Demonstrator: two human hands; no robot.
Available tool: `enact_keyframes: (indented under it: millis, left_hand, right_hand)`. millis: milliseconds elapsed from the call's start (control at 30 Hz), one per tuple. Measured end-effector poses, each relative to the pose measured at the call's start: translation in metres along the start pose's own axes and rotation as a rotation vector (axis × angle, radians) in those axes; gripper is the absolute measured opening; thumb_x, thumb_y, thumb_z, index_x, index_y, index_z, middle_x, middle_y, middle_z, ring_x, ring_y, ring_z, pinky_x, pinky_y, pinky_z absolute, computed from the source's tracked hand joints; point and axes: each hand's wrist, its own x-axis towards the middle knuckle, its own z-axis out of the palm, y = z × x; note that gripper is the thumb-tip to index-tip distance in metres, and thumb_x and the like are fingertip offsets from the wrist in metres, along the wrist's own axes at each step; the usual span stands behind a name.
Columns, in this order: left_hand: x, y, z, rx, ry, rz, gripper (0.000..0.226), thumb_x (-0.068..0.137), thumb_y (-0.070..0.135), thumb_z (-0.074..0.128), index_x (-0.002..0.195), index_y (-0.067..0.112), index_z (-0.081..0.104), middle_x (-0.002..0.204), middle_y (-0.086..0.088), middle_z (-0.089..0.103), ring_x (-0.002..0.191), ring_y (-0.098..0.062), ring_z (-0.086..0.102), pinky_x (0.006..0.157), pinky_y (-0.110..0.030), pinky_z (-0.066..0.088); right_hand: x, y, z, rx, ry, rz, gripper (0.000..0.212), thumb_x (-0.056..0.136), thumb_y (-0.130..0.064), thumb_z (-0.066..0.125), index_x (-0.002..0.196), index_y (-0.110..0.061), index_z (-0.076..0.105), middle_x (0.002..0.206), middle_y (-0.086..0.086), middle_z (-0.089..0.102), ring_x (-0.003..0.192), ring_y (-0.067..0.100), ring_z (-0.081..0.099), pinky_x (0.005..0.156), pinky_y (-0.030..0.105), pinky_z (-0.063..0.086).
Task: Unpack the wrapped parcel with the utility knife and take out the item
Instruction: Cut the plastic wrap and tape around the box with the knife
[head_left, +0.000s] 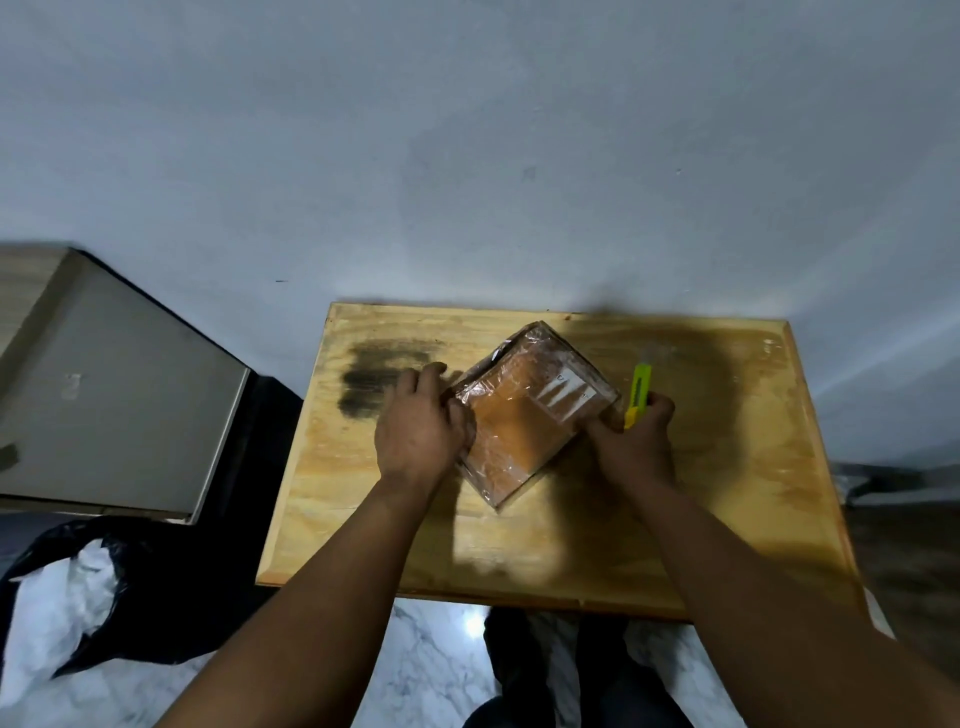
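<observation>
While it lies turned cornerwise near the middle of the pale wooden table (727, 519), the flat brown cardboard parcel wrapped in clear shiny plastic (524, 415) is held at its left edge by the left hand (421, 431), back up, fingers curled over the rim and close together. At the parcel's right edge, the right hand (636, 441) wraps its fingers around the yellow-green utility knife (638, 395), tip pointing away from the person. Both forearms reach in from below. A black plastic bag (78, 587) sits on the floor at left.
</observation>
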Motion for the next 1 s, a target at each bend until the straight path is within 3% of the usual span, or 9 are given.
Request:
enact_keyframes:
  millis: [100,200,367,533,700,767,833,900,1000]
  left_hand:
    - [0.007,-0.012,0.007,-0.114,-0.175,-0.092,0.046,0.093,0.038,0.056,0.137,0.024,0.054,0.127,-0.006,0.062,0.117,-0.032,0.057,0.093,-0.041,0.051]
    - [0.007,-0.017,0.011,-0.299,-0.261,-0.107,0.019,0.099,0.026,0.051,0.106,0.022,0.068,0.098,-0.003,0.074,0.087,-0.021,0.067,0.072,-0.029,0.050]
    - [0.003,-0.025,0.008,-0.328,-0.276,-0.158,0.026,0.101,0.022,0.053,0.077,0.025,0.064,0.076,0.003,0.069,0.075,-0.018,0.063,0.058,-0.026,0.038]
    - [0.002,-0.019,0.006,-0.307,-0.350,-0.195,0.016,0.097,0.016,0.050,0.084,0.016,0.059,0.090,-0.010,0.070,0.082,-0.030,0.065,0.068,-0.036,0.049]
    - [-0.001,-0.017,0.005,-0.325,-0.386,-0.166,0.013,0.098,0.014,0.053,0.095,0.016,0.066,0.090,-0.008,0.072,0.074,-0.020,0.067,0.049,-0.015,0.042]
    - [-0.005,-0.017,0.007,-0.392,-0.370,-0.208,0.016,0.097,0.013,0.057,0.087,0.016,0.068,0.081,-0.005,0.071,0.065,-0.015,0.064,0.044,-0.011,0.043]
    - [-0.007,-0.019,0.011,-0.534,-0.394,-0.305,0.019,0.095,0.011,0.063,0.077,0.013,0.070,0.072,-0.005,0.067,0.062,-0.017,0.061,0.052,-0.024,0.055]
    - [-0.008,-0.020,0.014,-0.659,-0.433,-0.387,0.014,0.093,0.009,0.067,0.084,-0.001,0.071,0.074,-0.010,0.065,0.069,-0.022,0.059,0.069,-0.042,0.060]
    - [-0.008,-0.019,0.017,-0.724,-0.442,-0.405,0.021,0.091,0.006,0.070,0.088,-0.013,0.064,0.074,-0.011,0.062,0.067,-0.021,0.056,0.064,-0.034,0.057]
  right_hand:
    - [-0.007,0.008,0.008,0.030,-0.012,0.012,0.083,0.076,-0.038,0.079,0.135,-0.021,0.024,0.125,0.010,0.057,0.097,0.028,0.058,0.080,0.034,0.044]
    - [-0.009,0.009,0.011,0.075,-0.005,0.027,0.083,0.075,-0.034,0.080,0.135,-0.022,0.024,0.118,0.004,0.056,0.092,0.023,0.055,0.079,0.034,0.045]
    - [-0.004,0.004,0.003,0.069,0.015,0.024,0.079,0.078,-0.027,0.078,0.136,-0.022,0.023,0.104,-0.001,0.052,0.086,0.023,0.054,0.075,0.032,0.041]
    - [-0.002,0.003,0.005,0.024,0.030,0.018,0.074,0.081,-0.026,0.073,0.134,-0.024,0.021,0.105,0.001,0.052,0.087,0.026,0.056,0.078,0.036,0.047]
    - [-0.002,0.005,0.004,0.039,0.059,0.020,0.071,0.084,-0.027,0.071,0.134,-0.021,0.022,0.108,0.006,0.056,0.085,0.028,0.057,0.075,0.038,0.048]
    - [-0.003,0.007,0.004,0.022,0.066,0.029,0.070,0.085,-0.031,0.070,0.134,-0.019,0.022,0.114,0.012,0.059,0.087,0.031,0.058,0.071,0.036,0.046]
    - [-0.004,0.009,0.003,0.013,0.071,0.029,0.076,0.082,-0.037,0.073,0.136,-0.018,0.021,0.120,0.013,0.059,0.094,0.033,0.061,0.073,0.034,0.044]
    - [-0.008,0.010,0.003,0.008,0.053,0.007,0.089,0.077,-0.036,0.079,0.140,-0.017,0.019,0.124,0.010,0.057,0.103,0.032,0.061,0.079,0.033,0.045]
    - [-0.010,0.014,0.004,0.024,0.051,-0.022,0.094,0.074,-0.029,0.083,0.141,-0.016,0.018,0.125,0.011,0.058,0.098,0.028,0.060,0.080,0.033,0.045]
